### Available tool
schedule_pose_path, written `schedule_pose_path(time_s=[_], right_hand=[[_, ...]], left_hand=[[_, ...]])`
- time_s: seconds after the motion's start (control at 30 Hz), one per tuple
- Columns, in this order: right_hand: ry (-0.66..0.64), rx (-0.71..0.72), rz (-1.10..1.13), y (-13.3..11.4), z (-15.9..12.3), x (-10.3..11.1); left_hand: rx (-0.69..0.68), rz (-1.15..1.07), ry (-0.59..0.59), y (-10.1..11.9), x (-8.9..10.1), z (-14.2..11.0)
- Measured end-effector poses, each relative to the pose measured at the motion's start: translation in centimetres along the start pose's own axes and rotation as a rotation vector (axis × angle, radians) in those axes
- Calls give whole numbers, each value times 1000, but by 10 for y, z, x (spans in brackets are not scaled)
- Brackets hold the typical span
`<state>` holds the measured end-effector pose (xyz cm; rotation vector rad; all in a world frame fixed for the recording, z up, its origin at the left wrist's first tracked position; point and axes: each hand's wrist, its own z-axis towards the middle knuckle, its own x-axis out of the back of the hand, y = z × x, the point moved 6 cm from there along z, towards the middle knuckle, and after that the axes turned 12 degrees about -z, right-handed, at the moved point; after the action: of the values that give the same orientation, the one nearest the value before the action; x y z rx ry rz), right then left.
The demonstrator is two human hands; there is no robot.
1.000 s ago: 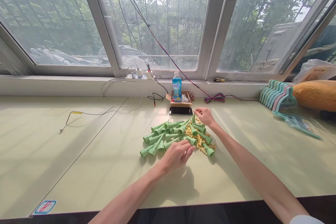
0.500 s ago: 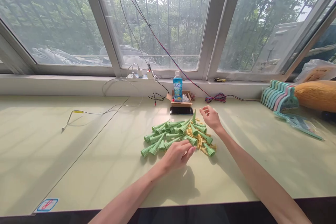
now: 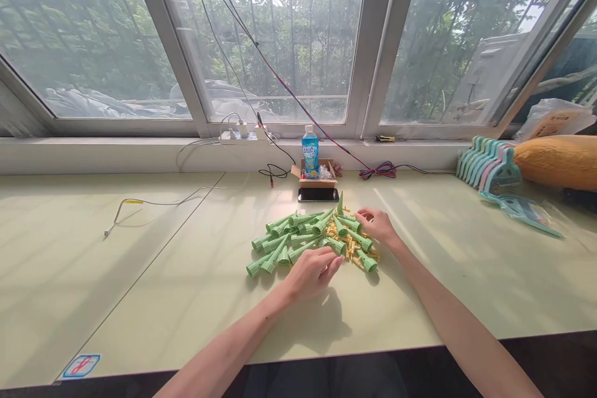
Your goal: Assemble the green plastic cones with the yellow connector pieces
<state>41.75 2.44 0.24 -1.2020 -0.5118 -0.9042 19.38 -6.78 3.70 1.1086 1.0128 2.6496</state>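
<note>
Several green ribbed plastic cones [image 3: 273,244] lie in a heap on the table, their wide ends facing various ways. Among them one green cone [image 3: 340,203] stands upright with its tip up. Small yellow plastic pieces [image 3: 351,253] are scattered under and between the cones on the right. My left hand [image 3: 316,270] rests at the heap's near edge with its fingers curled; whatever they hold, if anything, is hidden. To the right of the heap, my right hand [image 3: 374,224] has its fingers apart, their tips beside the wide end of a lying cone [image 3: 351,223].
Behind the heap lie a black phone [image 3: 318,195] and an open cardboard box [image 3: 318,183] with a blue bottle [image 3: 310,152]. Cables [image 3: 380,170] run along the back. Pastel hanger-like pieces [image 3: 489,165] stand at the right beside an orange cushion-like object [image 3: 555,161].
My right hand let go of the green cone, which now stands upright, drew away to the right, then came down beside a lying cone. My left hand has stayed in place.
</note>
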Motion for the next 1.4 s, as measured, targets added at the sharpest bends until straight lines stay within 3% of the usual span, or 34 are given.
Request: schedule_pose_path(time_s=[0.53,1.13,1.27,1.4], right_hand=[[73,-43,51,3,-5,1],[456,-19,105,-15,-19,40],[511,-7,188,-31,-29,48],[505,74,298,-67,-45,46]], left_hand=[[-2,27,-11,1,-2,1],[-11,0,-6,0,-2,1],[16,-40,49,-3,1,0],[106,-168,205,-7,10,1]])
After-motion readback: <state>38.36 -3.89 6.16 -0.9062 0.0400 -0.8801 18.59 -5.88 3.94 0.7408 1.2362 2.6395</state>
